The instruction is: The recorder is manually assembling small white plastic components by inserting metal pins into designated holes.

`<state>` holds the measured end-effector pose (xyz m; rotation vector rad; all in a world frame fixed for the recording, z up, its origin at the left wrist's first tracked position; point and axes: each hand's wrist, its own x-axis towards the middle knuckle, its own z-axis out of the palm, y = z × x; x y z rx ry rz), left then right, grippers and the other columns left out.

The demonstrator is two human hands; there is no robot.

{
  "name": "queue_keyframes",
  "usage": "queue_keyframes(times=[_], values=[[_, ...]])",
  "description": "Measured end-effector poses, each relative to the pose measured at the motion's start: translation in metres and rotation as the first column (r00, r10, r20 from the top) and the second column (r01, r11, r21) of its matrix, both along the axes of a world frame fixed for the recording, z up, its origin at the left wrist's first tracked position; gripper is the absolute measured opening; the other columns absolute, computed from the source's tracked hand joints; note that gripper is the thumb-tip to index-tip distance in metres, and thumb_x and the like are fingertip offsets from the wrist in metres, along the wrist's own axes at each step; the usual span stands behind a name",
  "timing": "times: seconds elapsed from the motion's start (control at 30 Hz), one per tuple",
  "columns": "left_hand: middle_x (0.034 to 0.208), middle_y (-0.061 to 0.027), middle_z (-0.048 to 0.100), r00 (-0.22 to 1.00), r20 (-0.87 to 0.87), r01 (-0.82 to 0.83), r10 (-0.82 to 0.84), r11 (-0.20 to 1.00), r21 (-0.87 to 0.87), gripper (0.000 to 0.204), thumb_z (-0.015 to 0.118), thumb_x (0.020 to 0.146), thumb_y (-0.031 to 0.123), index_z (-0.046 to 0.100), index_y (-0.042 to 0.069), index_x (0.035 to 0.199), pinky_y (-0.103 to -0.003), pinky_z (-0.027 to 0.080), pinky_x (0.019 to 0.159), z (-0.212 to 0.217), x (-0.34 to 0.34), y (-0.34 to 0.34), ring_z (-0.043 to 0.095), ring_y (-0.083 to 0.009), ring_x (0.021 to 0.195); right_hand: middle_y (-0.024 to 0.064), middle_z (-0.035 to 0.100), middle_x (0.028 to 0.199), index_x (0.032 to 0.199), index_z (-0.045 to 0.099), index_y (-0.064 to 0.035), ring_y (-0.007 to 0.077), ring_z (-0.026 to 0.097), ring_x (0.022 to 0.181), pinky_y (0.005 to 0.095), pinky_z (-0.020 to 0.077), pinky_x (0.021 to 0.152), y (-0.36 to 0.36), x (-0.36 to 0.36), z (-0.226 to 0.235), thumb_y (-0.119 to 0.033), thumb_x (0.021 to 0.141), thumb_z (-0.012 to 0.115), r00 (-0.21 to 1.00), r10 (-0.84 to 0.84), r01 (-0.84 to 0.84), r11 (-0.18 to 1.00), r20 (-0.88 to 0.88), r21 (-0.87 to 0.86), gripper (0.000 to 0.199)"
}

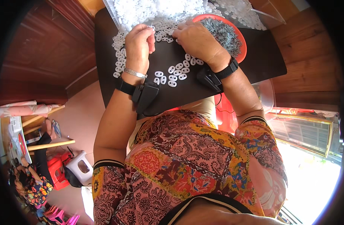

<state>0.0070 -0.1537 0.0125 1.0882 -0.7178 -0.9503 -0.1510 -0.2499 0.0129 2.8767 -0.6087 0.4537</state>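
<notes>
My left hand (137, 43) is closed, thumb and forefinger pinching a small white plastic piece (152, 28) at the table's far side. To its right, my right hand (198, 42) reaches with curled fingers into the near edge of the white pieces, beside the red bowl (244, 45). Its fingertips are partly hidden, so what they grip cannot be made out. The bowl holds a heap of small grey metal parts (222, 33). Several white oval pieces with two holes (172, 78) lie loose on the dark table, nearer me. More white pieces (120, 60) lie left of my left wrist.
A clear bin (113, 15) heaped with white pieces stands at the back, with another clear container (267, 17) at the back right. The dark tabletop (254, 67) ends just before my body. Red and white stools (80, 168) and another person (33, 180) are at the lower left.
</notes>
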Motion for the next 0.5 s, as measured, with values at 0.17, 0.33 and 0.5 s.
queue_keyframes(times=[0.17,0.33,0.5], values=[[0.059,-0.001,0.05,1.0,0.006,0.012,-0.012,1.0,0.002,0.012,0.053,0.081,0.012,0.055,0.004,0.073,-0.022,0.032,0.042,-0.0022,-0.0013,-0.0006,0.042,-0.0089,0.046,0.0084,0.06,0.086,0.084,0.06,-0.0066,0.0268,0.057,0.09,0.0378,0.0454,0.079,0.0001,0.0004,0.0008,-0.013,0.077,0.062,1.0,-0.005,0.005,1.0,-0.015,0.027,0.01],[0.059,-0.0008,0.05,1.0,0.012,0.027,-0.027,1.0,0.004,0.012,0.053,0.082,0.012,0.055,0.004,0.073,-0.021,0.032,0.043,0.0003,-0.0029,-0.0001,0.042,-0.0082,0.046,0.0081,0.06,0.086,0.084,0.057,-0.0071,0.027,0.057,0.091,0.0385,0.0435,0.079,0.0016,0.0004,0.0008,-0.015,0.078,0.062,1.0,0.002,-0.003,0.998,0.022,0.061,0.012],[0.058,-0.0007,0.05,0.999,0.032,0.04,-0.04,0.999,0.005,0.013,0.052,0.083,0.012,0.054,0.004,0.073,-0.021,0.032,0.043,0.0,-0.003,0.0003,0.042,-0.0078,0.046,0.0102,0.061,0.085,0.085,0.057,-0.0058,0.0284,0.059,0.088,0.0395,0.044,0.078,0.0048,0.0005,0.0052,-0.012,0.077,0.06,1.0,-0.005,0.006,0.998,-0.022,0.068,0.01]])
